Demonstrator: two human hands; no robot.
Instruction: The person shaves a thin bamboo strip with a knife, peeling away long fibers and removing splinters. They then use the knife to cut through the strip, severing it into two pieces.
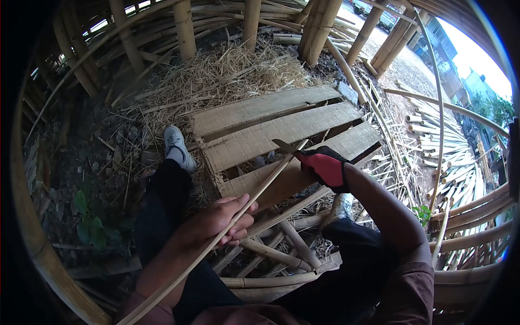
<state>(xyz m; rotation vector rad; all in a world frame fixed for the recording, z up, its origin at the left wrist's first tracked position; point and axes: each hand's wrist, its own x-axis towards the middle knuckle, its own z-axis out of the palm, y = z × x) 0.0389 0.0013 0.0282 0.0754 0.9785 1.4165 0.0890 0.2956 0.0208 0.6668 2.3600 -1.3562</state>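
A long, thin bamboo strip (238, 214) runs slantwise from the lower left up toward the slatted wooden platform in front of me. My left hand (230, 218) is bare and has its fingers wrapped round the strip's middle. In a red and black glove, my right hand (325, 167) grips a knife (285, 145), whose handle is hidden inside the fist. The blade points left and lies at the strip's far end, seemingly touching it. Below both is the wooden platform (281, 127), made of several wide boards with gaps between them.
Shavings and straw (227, 81) cover the ground beyond the platform. Upright bamboo posts (185, 30) stand at the back. Cut bamboo poles (449, 146) lie piled at the right. My shoe (179, 147) rests left of the platform, and crossed bamboo pieces (276, 252) sit between my legs.
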